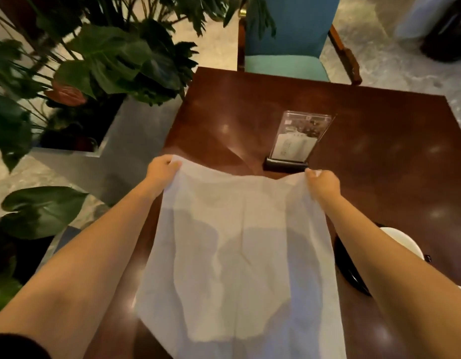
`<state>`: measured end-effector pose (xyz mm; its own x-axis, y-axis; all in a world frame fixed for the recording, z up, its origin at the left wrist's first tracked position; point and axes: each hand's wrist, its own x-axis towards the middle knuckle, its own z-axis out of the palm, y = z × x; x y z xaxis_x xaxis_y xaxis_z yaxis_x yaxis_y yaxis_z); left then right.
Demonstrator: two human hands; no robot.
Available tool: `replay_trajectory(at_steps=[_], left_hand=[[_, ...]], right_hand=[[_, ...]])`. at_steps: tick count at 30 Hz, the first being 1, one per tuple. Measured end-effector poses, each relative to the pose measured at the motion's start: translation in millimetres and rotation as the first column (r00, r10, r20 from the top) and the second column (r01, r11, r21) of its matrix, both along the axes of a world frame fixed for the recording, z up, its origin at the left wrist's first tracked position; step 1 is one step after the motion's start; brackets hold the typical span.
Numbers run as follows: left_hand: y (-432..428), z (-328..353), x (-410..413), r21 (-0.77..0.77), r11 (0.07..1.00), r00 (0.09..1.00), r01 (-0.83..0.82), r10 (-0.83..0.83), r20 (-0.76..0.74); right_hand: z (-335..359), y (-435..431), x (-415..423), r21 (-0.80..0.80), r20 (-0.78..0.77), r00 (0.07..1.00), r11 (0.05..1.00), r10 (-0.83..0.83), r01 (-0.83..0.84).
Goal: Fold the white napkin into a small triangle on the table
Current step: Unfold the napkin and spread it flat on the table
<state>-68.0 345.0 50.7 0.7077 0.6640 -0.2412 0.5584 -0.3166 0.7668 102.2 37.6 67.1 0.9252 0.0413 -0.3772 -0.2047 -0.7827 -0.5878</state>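
Here, left hand [162,168] and right hand [321,181] pinch the far corners of the napkin [239,255], spread lengthwise.

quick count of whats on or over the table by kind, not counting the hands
white cloth napkin: 1
clear acrylic card stand on a dark base: 1
white round dish, partly hidden: 1
black round plate beneath it, partly hidden: 1
total: 4

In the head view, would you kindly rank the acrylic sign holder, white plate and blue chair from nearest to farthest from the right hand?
1. Acrylic sign holder, just beyond the right hand.
2. White plate, lower right.
3. Blue chair, across the table.
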Motion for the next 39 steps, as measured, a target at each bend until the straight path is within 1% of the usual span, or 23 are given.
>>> replay_trajectory(at_steps=[3, 5, 6, 7, 8, 10, 11, 12, 13, 14, 16, 18, 20, 22, 24, 27, 29, 31, 33, 34, 36, 37, 39], left_hand=[[3.8, -9.2, 15.4, 0.001, 0.992, 0.990, -0.129, 0.129, 0.053], [4.7, -16.1, 21.8, -0.010, 0.977, 0.974, -0.212, 0.213, 0.072], [4.1, -18.8, 22.1, 0.017, 0.970, 0.968, -0.241, 0.239, 0.078], [2.2, -23.1, 21.2, 0.106, 0.966, 0.969, -0.236, 0.226, 0.103], [-3.0, -28.6, 19.1, 0.237, 0.955, 0.980, -0.178, 0.150, 0.132], [-24.5, -49.6, 14.5, 0.434, 0.900, 0.989, 0.029, -0.090, 0.120], [-41.0, -58.2, 13.3, 0.471, 0.871, 0.981, 0.140, -0.187, 0.055], [-58.9, -63.0, 12.0, 0.471, 0.850, 0.968, 0.236, -0.246, -0.042], [-75.0, -67.4, 11.5, 0.465, 0.828, 0.950, 0.313, -0.278, -0.145], [-85.6, -74.0, 11.0, 0.482, 0.791, 0.925, 0.376, -0.292, -0.242], [-91.4, -84.8, 9.9, 0.549, 0.697, 0.882, 0.462, -0.296, -0.367], [-83.2, -88.0, 7.7, 0.571, 0.656, 0.864, 0.493, -0.292, -0.411], [-71.4, -91.0, 0.9, 0.579, 0.671, 0.880, 0.463, -0.272, -0.388], [-58.8, -91.9, -7.4, 0.575, 0.695, 0.894, 0.431, -0.241, -0.379], [-46.7, -89.8, -17.0, 0.580, 0.683, 0.889, 0.444, -0.252, -0.384], [-31.9, -89.2, -32.6, 0.591, 0.645, 0.868, 0.485, -0.273, -0.414], [-25.0, -86.9, -47.0, 0.571, 0.655, 0.863, 0.495, -0.296, -0.409], [-23.9, -81.2, -66.3, 0.536, 0.695, 0.874, 0.480, -0.322, -0.365], [-34.9, -70.2, -88.8, 0.494, 0.772, 0.916, 0.401, -0.320, -0.243], [-44.7, -62.2, -100.0, 0.447, 0.842, 0.953, 0.303, -0.275, -0.127], [-64.8, -50.6, -122.5, 0.304, 0.951, 0.991, 0.055, -0.088, 0.097], [-72.6, -48.0, -133.5, 0.247, 0.968, 0.992, -0.039, 0.007, 0.130], [-81.3, -48.9, -156.1, 0.167, 0.972, 0.986, -0.167, 0.162, 0.041]], right_hand=[[-7.2, 3.0, 4.6, 0.009, 0.139, 0.988, 0.998, -0.065, 0.065], [-12.4, 5.3, -0.5, 0.004, 0.281, 0.952, 0.992, -0.120, 0.124], [-14.9, 7.7, -5.1, -0.053, 0.393, 0.914, 0.990, -0.100, 0.131], [-18.1, 12.1, -13.2, -0.125, 0.484, 0.874, 0.984, -0.050, 0.125], [-22.8, 20.1, -23.8, -0.166, 0.548, 0.836, 0.981, 0.010, 0.097], [-35.9, 49.8, -51.2, -0.055, 0.591, 0.801, 0.996, 0.092, -0.074], [-44.7, 67.1, -65.0, -0.004, 0.603, 0.781, 0.979, 0.166, -0.204], [-55.3, 83.8, -78.2, -0.025, 0.602, 0.745, 0.939, 0.288, -0.343], [-65.9, 98.3, -87.6, -0.098, 0.565, 0.696, 0.874, 0.443, -0.477], [-74.2, 108.8, -92.9, -0.189, 0.482, 0.649, 0.793, 0.589, -0.579], [-87.8, 115.1, -93.4, -0.299, 0.316, 0.615, 0.691, 0.722, -0.658], [-96.5, 102.3, -86.3, -0.411, 0.295, 0.599, 0.664, 0.745, -0.624], [-99.6, 78.3, -77.3, -0.466, 0.271, 0.642, 0.681, 0.717, -0.565], [-96.9, 49.3, -69.6, -0.478, 0.266, 0.700, 0.721, 0.663, -0.501], [-93.4, 23.6, -65.4, -0.482, 0.274, 0.733, 0.748, 0.623, -0.456], [-93.8, 2.8, -60.7, -0.479, 0.227, 0.758, 0.747, 0.612, -0.460], [-94.8, -1.5, -57.8, -0.487, 0.221, 0.774, 0.754, 0.594, -0.440], [-92.6, 0.6, -61.8, -0.468, 0.228, 0.817, 0.795, 0.530, -0.386], [-87.2, 11.3, -82.2, -0.433, 0.270, 0.817, 0.822, 0.509, -0.369], [-84.6, 20.4, -101.6, -0.419, 0.304, 0.771, 0.806, 0.559, -0.419], [-84.8, 39.6, -155.3, -0.393, 0.344, 0.598, 0.690, 0.724, -0.609], [-89.0, 46.9, -182.5, -0.391, 0.335, 0.508, 0.608, 0.794, -0.692], [-95.3, 54.5, -221.0, -0.407, 0.287, 0.405, 0.493, 0.868, -0.769]])
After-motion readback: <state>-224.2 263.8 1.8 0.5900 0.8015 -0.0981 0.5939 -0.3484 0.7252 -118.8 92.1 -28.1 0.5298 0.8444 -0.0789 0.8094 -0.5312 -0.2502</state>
